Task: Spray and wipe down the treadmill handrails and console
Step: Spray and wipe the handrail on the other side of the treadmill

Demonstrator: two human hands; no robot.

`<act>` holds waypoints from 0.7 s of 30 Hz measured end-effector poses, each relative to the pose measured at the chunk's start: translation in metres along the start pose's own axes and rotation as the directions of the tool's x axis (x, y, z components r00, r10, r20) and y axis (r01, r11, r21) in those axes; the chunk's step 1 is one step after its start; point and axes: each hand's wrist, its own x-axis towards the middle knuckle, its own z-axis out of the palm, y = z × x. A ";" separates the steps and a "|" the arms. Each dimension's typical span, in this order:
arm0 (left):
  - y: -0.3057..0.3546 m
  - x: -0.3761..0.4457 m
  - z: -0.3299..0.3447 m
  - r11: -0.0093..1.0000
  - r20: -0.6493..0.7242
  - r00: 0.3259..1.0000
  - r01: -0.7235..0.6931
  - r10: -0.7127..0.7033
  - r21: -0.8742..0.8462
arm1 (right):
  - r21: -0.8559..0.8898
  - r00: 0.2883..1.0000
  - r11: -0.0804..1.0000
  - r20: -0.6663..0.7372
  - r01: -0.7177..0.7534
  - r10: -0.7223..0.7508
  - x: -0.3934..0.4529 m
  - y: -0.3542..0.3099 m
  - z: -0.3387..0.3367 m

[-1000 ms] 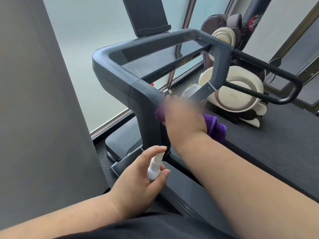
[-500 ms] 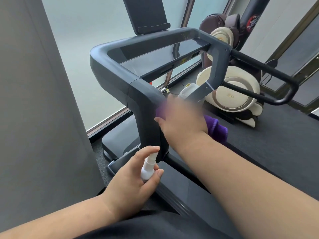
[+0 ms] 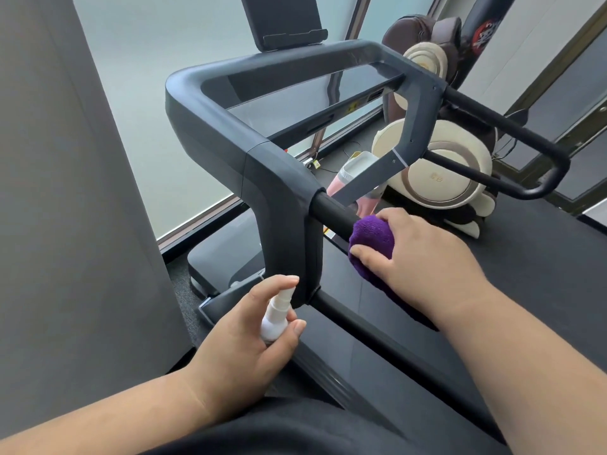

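Note:
The dark grey treadmill frame (image 3: pixel 210 119) curves round a glossy console panel (image 3: pixel 295 93), with a tablet holder (image 3: pixel 282 24) above it. A black near handrail (image 3: pixel 331 211) sticks out of the frame's left post. My right hand (image 3: pixel 417 254) grips a purple cloth (image 3: pixel 371 241) wrapped round that handrail. My left hand (image 3: pixel 249 339) holds a small white spray bottle (image 3: pixel 276 316) low beside the post, index finger over its nozzle. The far handrail (image 3: pixel 512 133) loops at the right.
A grey wall panel (image 3: pixel 75 224) stands close on the left. Frosted windows (image 3: pixel 147 77) lie behind the console. A cream and brown massage chair (image 3: pixel 440 172) sits beyond the treadmill belt (image 3: pixel 542 257). A pale cup-like object (image 3: pixel 358 169) stands on the floor behind.
My right hand slid with the cloth from against the post outward along the near handrail, baring the rail's base. My left hand and the bottle stayed beside the post.

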 end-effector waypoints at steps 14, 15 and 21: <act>0.004 0.010 0.016 0.999 0.022 0.999 -0.039 0.039 -0.011 | 0.047 0.978 0.999 0.209 0.016 -0.025 0.081 -0.049 -0.003; 0.005 0.009 0.019 0.999 0.029 0.999 -0.043 0.043 -0.002 | 0.124 0.962 0.992 0.272 -0.010 -0.024 0.084 -0.043 -0.006; 0.015 0.000 0.038 0.998 0.048 0.997 -0.063 0.063 0.005 | 0.282 0.889 0.957 0.453 -0.065 -0.073 0.082 -0.008 -0.010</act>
